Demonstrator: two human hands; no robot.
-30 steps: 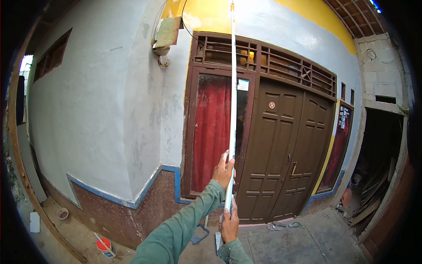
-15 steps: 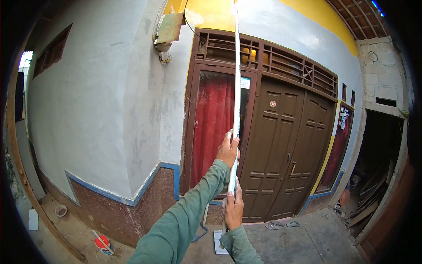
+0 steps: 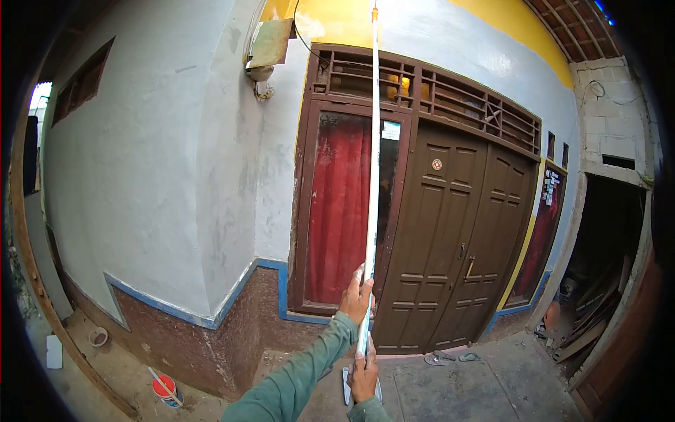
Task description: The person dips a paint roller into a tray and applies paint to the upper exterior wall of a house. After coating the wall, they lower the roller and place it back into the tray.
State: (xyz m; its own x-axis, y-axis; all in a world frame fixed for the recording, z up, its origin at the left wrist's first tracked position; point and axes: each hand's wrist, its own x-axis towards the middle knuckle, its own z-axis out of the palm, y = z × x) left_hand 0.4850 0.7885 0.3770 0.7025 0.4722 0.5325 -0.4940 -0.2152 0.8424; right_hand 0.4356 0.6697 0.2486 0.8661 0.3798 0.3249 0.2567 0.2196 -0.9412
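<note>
A long white pole (image 3: 375, 141) rises nearly upright in front of the window and up over the wall, with an orange fitting near the top of the view. Around its lower part my left hand (image 3: 357, 299) is wrapped. Just below, my right hand (image 3: 365, 376) grips the pole near its bottom end. Behind the pole are the red-curtained window (image 3: 341, 204) and the brown double door (image 3: 443, 232). A white tray (image 3: 346, 387) on the floor is partly hidden by my right hand.
A red bucket (image 3: 164, 385) with a stick across it stands at the lower left. Sandals (image 3: 439, 358) lie before the door. A metal box (image 3: 271, 43) juts from the wall above. Planks (image 3: 590, 330) lean in the dark doorway at right.
Both hands have moved down with the pole, which has dropped so that its orange fitting shows lower. The lower part of the pole has shifted slightly left.
</note>
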